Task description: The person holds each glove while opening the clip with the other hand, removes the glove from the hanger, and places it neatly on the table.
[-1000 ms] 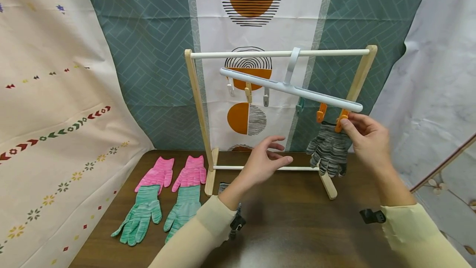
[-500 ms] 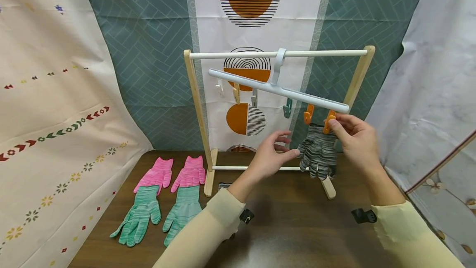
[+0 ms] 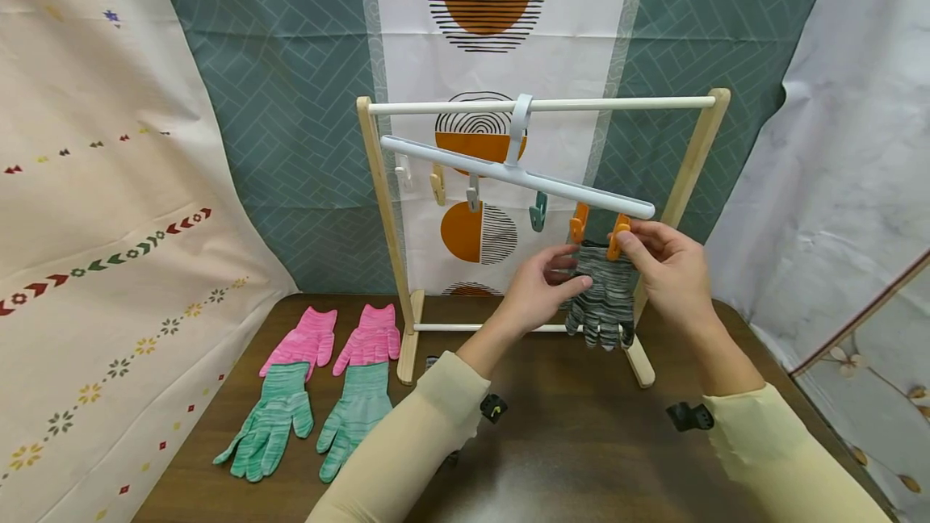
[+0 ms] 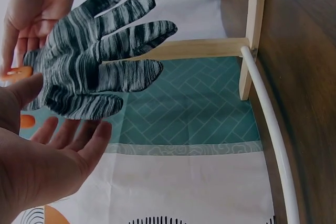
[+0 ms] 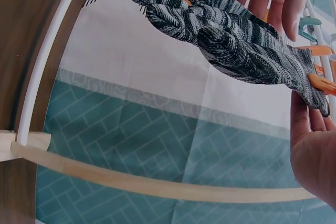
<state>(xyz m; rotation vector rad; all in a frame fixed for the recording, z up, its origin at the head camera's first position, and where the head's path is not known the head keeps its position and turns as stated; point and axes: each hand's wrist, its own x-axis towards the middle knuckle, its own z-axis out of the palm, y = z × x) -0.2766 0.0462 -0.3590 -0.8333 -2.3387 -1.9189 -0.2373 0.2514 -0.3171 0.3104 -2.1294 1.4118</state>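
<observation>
A grey-black striped knit glove point(image 3: 605, 297) hangs fingers down from the right end of a pale hanger point(image 3: 552, 185). My right hand point(image 3: 670, 265) pinches the end orange clip point(image 3: 618, 238) at the glove's cuff. A second orange clip point(image 3: 579, 223) sits at the cuff's other side. My left hand point(image 3: 536, 290) is beside the glove's left edge with fingers spread and relaxed. In the left wrist view the glove point(image 4: 89, 61) overlaps the orange clips, and the left hand point(image 4: 47, 166) lies palm up along its edge. The hanger hooks over the rack's top rod and tilts down to the right.
The wooden rack point(image 3: 690, 164) has a white top rod point(image 3: 617, 104). Teal point(image 3: 538, 212), grey point(image 3: 473, 194), beige point(image 3: 437, 186) and white point(image 3: 403, 173) clips hang along the hanger. Pink gloves point(image 3: 370, 337) and green gloves point(image 3: 272, 418) lie at left on the table point(image 3: 567, 458). My left forearm mostly hides another dark item.
The hanger has slid left along the top rod with the glove and my right hand. My left hand has shifted slightly right, so the glove is now beside its fingers.
</observation>
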